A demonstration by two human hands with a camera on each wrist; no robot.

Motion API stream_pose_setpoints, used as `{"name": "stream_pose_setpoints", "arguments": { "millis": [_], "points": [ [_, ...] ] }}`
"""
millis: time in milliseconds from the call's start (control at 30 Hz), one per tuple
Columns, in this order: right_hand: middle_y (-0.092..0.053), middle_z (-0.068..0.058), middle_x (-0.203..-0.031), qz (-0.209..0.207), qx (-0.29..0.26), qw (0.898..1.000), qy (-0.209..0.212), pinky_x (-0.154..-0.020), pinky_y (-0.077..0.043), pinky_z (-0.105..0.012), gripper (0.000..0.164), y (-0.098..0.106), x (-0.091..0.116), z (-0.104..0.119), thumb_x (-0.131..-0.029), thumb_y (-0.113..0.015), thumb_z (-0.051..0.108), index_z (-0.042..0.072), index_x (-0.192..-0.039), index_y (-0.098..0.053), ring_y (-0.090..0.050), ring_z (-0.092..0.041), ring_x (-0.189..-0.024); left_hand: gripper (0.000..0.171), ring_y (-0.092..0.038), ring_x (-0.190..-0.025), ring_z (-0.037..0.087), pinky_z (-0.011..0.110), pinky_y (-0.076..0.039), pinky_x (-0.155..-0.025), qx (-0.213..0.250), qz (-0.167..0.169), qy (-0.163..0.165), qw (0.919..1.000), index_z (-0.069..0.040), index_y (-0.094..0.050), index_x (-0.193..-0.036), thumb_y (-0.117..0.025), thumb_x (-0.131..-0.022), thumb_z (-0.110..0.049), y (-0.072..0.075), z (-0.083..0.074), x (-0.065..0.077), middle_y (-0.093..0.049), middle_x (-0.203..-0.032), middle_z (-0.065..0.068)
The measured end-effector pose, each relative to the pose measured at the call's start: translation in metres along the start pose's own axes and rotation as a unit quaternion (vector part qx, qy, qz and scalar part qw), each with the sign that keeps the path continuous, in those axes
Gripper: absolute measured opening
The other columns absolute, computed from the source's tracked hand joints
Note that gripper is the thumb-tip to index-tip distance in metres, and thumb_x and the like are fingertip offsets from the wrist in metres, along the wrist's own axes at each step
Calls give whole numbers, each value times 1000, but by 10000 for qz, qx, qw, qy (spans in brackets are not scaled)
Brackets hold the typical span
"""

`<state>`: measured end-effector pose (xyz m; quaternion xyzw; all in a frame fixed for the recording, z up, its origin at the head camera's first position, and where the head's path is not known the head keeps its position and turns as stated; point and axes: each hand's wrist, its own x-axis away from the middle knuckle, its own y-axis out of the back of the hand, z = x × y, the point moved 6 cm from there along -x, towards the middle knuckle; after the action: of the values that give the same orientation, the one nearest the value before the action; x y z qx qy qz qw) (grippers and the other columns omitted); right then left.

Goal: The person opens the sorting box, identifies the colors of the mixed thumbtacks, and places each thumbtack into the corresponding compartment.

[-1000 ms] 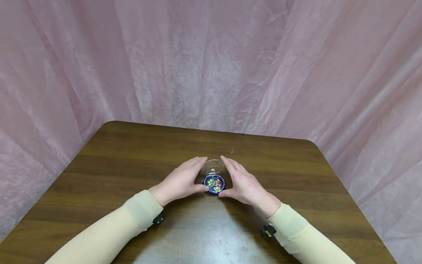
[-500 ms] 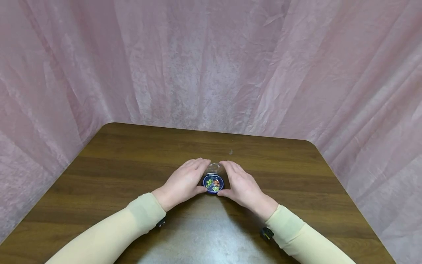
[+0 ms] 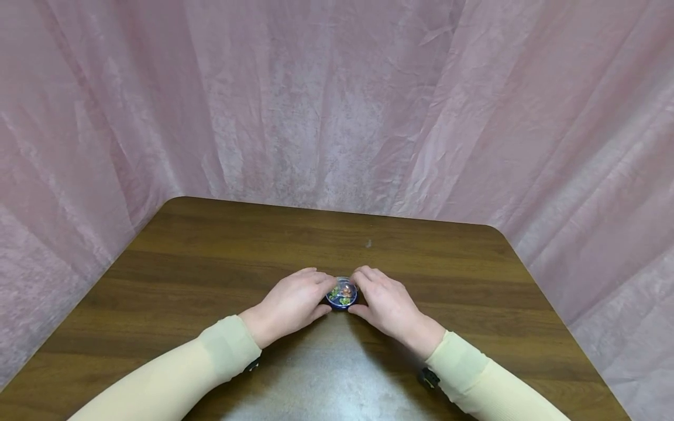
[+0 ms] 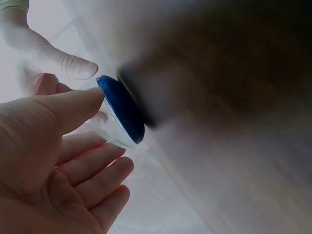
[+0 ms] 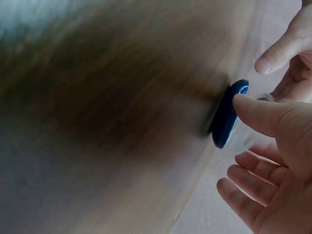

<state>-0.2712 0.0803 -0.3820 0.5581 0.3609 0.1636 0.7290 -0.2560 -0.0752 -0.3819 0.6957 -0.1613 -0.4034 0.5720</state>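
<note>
A small round pill case (image 3: 341,295) rests on the wooden table, its dark blue base topped by a clear hinged lid. Small green and reddish-brown pieces show in its sections. On its left side, my left hand (image 3: 295,301) has the thumb at the near rim and the fingertips over the lid. My right hand (image 3: 388,304) mirrors this on the right, fingers curved over the lid's far part. From the left wrist, the blue base (image 4: 122,109) appears edge-on beside the thumb. The right wrist view has the right thumb (image 5: 258,113) against the base's rim.
The brown wooden table (image 3: 237,234) extends around the hands, with its far edge rounded at the corners. Pink curtains (image 3: 326,105) hang behind it and on both sides. Dark straps with small devices (image 3: 429,377) sit at the wrists.
The clear lid, standing raised behind the base one second ago, has swung down toward me over the base. Fingertips of both hands moved nearer with it, while the thumbs stayed at the front.
</note>
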Motion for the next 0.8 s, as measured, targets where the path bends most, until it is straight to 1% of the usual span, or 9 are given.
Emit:
{"name": "stream_pose_setpoints", "arguments": {
  "millis": [100,200,433,600,700,767,800],
  "points": [
    [-61,7,-113,123,51,9998,121,-78,-52,-30,37,2,0,4,-80,-82,32,14,-109,-66,-58,-9,-98,45,-63,-113,19,39,-39,-108,-57,136,-73,9999,-7,-68,-119,-81,-83,-31,-1,-3,2,-67,-121,6],
    [-63,6,-114,197,108,9996,194,-79,-53,-30,35,3,2,7,-82,-81,30,13,-110,-69,-60,-10,-99,48,-61,-118,21,41,-40,-108,-212,274,-146,9993,-7,-67,-122,-80,-84,-32,-2,-6,4,-65,-128,9],
    [-64,6,-109,192,227,9991,297,-77,-54,-31,34,3,5,8,-81,-81,29,14,-110,-72,-62,-10,-95,55,-60,-120,25,42,-41,-107,-477,509,-338,9970,-4,-64,-128,-79,-83,-32,-5,-10,6,-62,-133,13],
    [-64,6,-106,231,271,9988,326,-75,-54,-31,33,2,4,9,-81,-81,28,15,-109,-73,-63,-9,-92,56,-58,-123,26,42,-40,-108,-656,682,-373,9948,-3,-63,-131,-77,-86,-32,-7,-11,8,-59,-136,15],
    [-64,6,-108,287,194,9992,211,-76,-54,-31,34,2,5,7,-82,-81,30,15,-111,-73,-63,-9,-93,57,-57,-126,27,43,-39,-108,-524,706,-351,9955,-2,-62,-133,-74,-88,-34,-8,-10,9,-57,-138,16],
    [-65,5,-113,269,98,9996,62,-79,-54,-33,37,3,6,5,-84,-79,35,14,-114,-72,-63,-10,-98,59,-54,-128,29,43,-39,-109,-340,688,-239,9968,-2,-60,-136,-71,-91,-38,-7,-7,10,-55,-141,16],
    [-64,4,-117,263,61,9996,-39,-81,-54,-33,41,4,7,3,-85,-77,38,14,-118,-71,-63,-11,-103,60,-52,-131,30,44,-37,-110,-236,667,-133,9974,-2,-58,-138,-69,-92,-40,-7,-5,10,-54,-143,16]
  ]
}}
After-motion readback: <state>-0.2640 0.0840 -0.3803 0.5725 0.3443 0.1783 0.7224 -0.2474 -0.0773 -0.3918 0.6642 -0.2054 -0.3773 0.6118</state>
